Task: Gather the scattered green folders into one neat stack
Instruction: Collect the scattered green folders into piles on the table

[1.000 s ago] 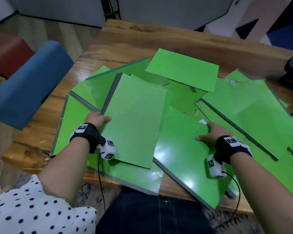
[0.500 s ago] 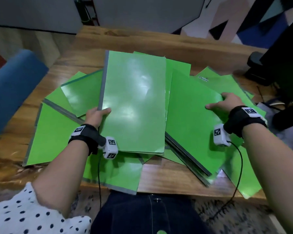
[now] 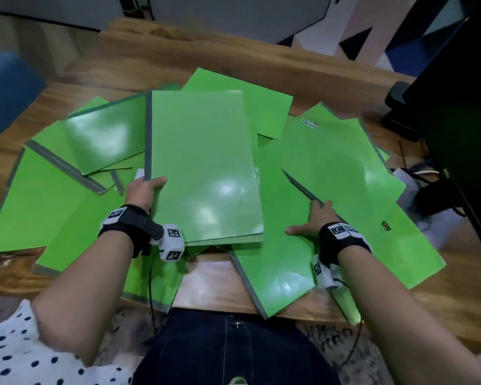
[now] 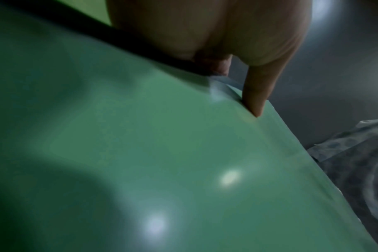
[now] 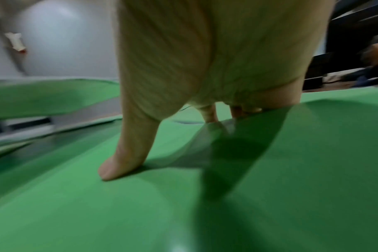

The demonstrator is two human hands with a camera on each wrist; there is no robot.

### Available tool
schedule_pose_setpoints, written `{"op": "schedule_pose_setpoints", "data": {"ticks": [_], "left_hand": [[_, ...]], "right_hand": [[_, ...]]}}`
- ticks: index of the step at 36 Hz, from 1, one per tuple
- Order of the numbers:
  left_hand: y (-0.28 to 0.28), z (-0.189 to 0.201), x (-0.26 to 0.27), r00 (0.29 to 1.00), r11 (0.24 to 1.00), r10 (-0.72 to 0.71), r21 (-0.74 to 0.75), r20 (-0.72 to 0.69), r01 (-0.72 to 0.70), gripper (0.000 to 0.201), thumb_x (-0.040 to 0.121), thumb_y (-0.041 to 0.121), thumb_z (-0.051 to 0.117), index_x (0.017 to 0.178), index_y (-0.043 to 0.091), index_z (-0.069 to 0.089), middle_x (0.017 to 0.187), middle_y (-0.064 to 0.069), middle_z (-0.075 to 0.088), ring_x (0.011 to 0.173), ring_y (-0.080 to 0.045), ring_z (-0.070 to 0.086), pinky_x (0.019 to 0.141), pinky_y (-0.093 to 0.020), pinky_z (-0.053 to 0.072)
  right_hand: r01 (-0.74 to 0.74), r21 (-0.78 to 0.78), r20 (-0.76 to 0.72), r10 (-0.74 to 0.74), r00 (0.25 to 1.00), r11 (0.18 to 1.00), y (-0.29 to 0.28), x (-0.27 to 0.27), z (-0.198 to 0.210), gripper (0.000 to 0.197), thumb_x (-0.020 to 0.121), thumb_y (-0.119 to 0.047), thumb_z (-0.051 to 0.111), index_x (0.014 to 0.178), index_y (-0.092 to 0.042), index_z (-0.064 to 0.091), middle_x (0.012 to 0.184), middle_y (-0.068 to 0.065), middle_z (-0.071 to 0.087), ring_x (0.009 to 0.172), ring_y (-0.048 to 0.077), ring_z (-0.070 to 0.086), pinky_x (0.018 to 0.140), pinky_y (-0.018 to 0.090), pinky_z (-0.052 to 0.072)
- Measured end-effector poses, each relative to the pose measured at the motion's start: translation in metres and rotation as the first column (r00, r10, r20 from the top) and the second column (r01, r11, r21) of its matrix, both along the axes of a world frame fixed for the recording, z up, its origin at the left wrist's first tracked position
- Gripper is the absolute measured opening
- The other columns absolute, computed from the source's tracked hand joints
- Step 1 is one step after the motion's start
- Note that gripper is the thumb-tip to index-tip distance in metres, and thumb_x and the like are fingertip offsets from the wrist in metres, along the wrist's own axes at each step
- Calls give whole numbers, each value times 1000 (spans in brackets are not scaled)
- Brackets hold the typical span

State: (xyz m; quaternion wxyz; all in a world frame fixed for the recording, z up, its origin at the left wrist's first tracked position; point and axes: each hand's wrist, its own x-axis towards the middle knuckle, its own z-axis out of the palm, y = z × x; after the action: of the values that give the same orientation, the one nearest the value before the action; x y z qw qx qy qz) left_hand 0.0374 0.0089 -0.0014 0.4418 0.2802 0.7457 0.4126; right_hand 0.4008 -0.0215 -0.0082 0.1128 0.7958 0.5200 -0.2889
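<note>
Several green folders with grey spines lie fanned over the wooden table [image 3: 211, 284]. My left hand [image 3: 142, 190] grips the left edge of a small squared stack of folders [image 3: 203, 168] in the middle, thumb [image 4: 257, 95] on top and fingers beneath. My right hand [image 3: 313, 220] is at the grey spine of the big right folder [image 3: 345, 176]. Its fingers [image 5: 211, 116] are tucked under that edge. Its thumb [image 5: 123, 158] lies flat on a lower folder [image 3: 275, 262] that hangs over the table's near edge.
More folders spread to the left [image 3: 47, 207] and behind the stack [image 3: 261, 107]. A blue seat [image 3: 6, 95] stands at the left. A black stand [image 3: 400, 112], dark equipment [image 3: 461, 107] and cables [image 3: 433, 190] crowd the table's right end.
The right hand has left the far edge of the folder beside the stack and come nearer, to the spine of the right folder. The left hand keeps hold of the middle stack.
</note>
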Motion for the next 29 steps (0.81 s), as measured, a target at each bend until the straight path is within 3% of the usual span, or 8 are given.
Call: {"op": "schedule_pose_setpoints", "data": {"ticks": [2, 4, 8, 12, 15, 22, 26, 29], "left_hand": [[-1, 1, -2, 1000, 1000, 2, -7, -19, -2, 35, 82, 23, 69, 112, 8, 59, 96, -7, 56, 89, -21, 49, 84, -29, 39], [-2, 0, -3, 999, 1000, -2, -11, -36, 2, 38, 83, 23, 69, 115, 6, 58, 98, -7, 56, 90, -22, 49, 86, -31, 38], [-2, 1, -7, 999, 1000, 0, -16, -48, -1, 25, 84, 20, 68, 101, 9, 53, 82, -2, 53, 89, -22, 47, 81, -30, 36], [-3, 4, -9, 997, 999, -26, -22, -67, 24, 24, 85, 20, 67, 103, 8, 55, 74, 4, 48, 88, -22, 46, 81, -30, 36], [-3, 8, -10, 996, 999, -46, -27, -80, 44, 21, 86, 20, 66, 98, 9, 53, 74, 3, 46, 87, -21, 45, 79, -30, 35], [-3, 10, -20, 996, 998, -58, -17, -72, 57, 22, 85, 19, 67, 95, 6, 53, 72, 2, 46, 85, -21, 45, 77, -29, 35], [-4, 12, -26, 996, 998, -58, -20, -63, 56, 18, 84, 19, 68, 85, 8, 54, 71, 1, 46, 82, -21, 45, 77, -31, 35], [-6, 16, -28, 997, 998, -60, -7, -55, 59, 17, 85, 18, 67, 85, 8, 53, 70, 1, 45, 67, -18, 43, 77, -30, 34]], "right_hand": [[-27, 9, 5, 27, 1000, 1000, -6, -10, -6, 123, 52, -61, 82, 148, -14, 20, 155, 18, 6, 139, 37, 27, 107, 48, 39], [-11, 15, -5, 11, 1000, 1000, -11, -17, -10, 125, 51, -60, 82, 148, -13, 19, 155, 17, 4, 139, 37, 27, 107, 46, 39], [48, -32, -7, -49, 999, 998, -12, -24, -13, 134, 52, -59, 82, 150, -9, 5, 156, 23, 4, 141, 38, 22, 111, 47, 34], [95, -54, 62, -91, 994, 994, -11, -31, -13, 137, 55, -62, 80, 149, -4, 0, 155, 24, 9, 143, 39, 14, 114, 45, 24], [106, -55, 80, -102, 992, 993, -10, -38, -11, 136, 55, -61, 80, 148, -1, 3, 153, 24, 12, 141, 39, 19, 113, 44, 27], [93, -39, -96, -97, 991, 995, -20, -52, -12, 130, 56, -50, 84, 150, -8, 4, 155, 18, 8, 133, 36, 38, 95, 41, 49], [119, -85, -93, -126, 988, 989, -21, -62, -5, 133, 56, -52, 84, 150, -6, 2, 156, 21, 10, 133, 37, 39, 95, 40, 47], [189, -116, -130, -204, 970, 975, -19, -64, -3, 132, 54, -53, 85, 148, -5, 7, 151, 21, 27, 130, 35, 43, 98, 41, 47]]}}
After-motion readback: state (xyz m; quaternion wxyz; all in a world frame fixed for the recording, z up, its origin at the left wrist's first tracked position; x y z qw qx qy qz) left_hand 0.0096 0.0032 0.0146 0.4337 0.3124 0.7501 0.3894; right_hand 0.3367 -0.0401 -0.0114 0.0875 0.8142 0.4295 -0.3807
